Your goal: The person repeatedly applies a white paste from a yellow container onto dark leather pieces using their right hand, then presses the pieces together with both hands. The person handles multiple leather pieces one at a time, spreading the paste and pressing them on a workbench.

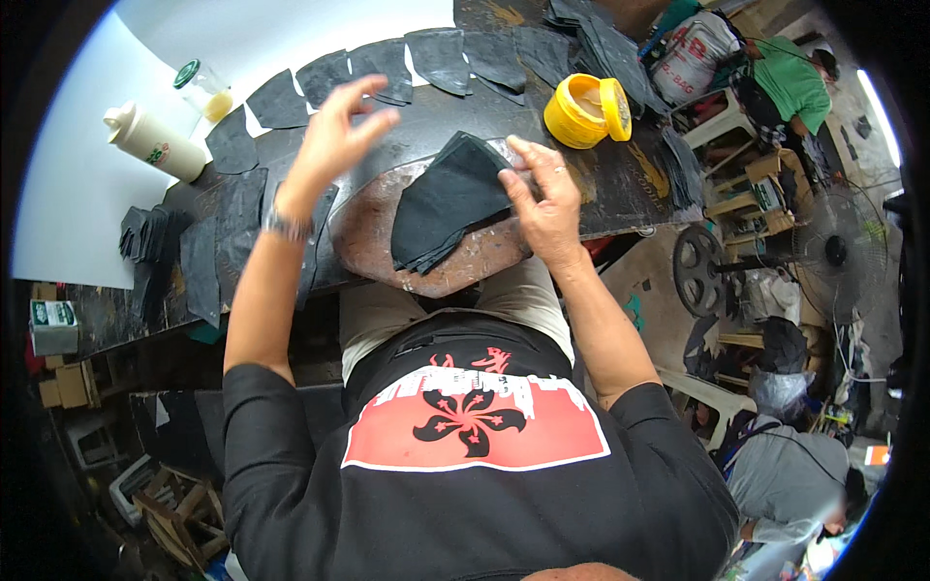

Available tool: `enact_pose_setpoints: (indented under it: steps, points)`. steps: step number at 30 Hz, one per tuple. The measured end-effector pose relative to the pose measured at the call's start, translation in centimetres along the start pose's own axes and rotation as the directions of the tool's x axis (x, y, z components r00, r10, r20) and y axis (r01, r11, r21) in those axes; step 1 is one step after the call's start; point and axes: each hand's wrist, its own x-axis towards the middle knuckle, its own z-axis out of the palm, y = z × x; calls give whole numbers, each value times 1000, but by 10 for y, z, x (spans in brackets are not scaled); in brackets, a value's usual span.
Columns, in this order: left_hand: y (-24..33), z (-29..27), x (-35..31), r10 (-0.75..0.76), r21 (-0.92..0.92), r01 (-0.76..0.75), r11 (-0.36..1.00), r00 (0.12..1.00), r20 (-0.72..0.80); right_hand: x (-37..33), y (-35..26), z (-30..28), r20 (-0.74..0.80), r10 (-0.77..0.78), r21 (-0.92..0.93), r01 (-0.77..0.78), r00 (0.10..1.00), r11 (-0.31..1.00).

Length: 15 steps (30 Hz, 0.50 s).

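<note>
In the head view, a fanned stack of black pieces [450,198] lies on a worn brown board [363,228] at the near side of the dark table [387,126], above the person's lap. The right hand [550,198] is at the stack's right edge, thumb and fingers bent and a little apart; I cannot tell whether they grip it. The left hand [339,136] is wide, fingers spread and holding nothing, to the far left of the stack and well apart from it.

Counted: one board; about seven black pieces in a curved row [438,63] along the far side; the number in the stack cannot be told. One pile of folded black pieces [145,237] lies at the far left.

Three containers stand on the table: a yellow tub [570,118] at the far right, uncovered, with pale matter inside and its yellow lid [617,108] at its right side; a clear jar [205,89] with a green cap and something yellowish at the bottom; and, beside it, one cream bottle [155,145], its contents hidden.
</note>
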Motion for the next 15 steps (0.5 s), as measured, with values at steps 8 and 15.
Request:
enact_pose_setpoints:
  steps: [8,15]
  points:
    - [66,35,-125,71,175,-90,981,991,112,89,25,-72,275,623,-544,-416,732,729]
    - [58,49,-135,58,201,-62,978,998,26,144,42,-67,368,813,-787,-316,450,531]
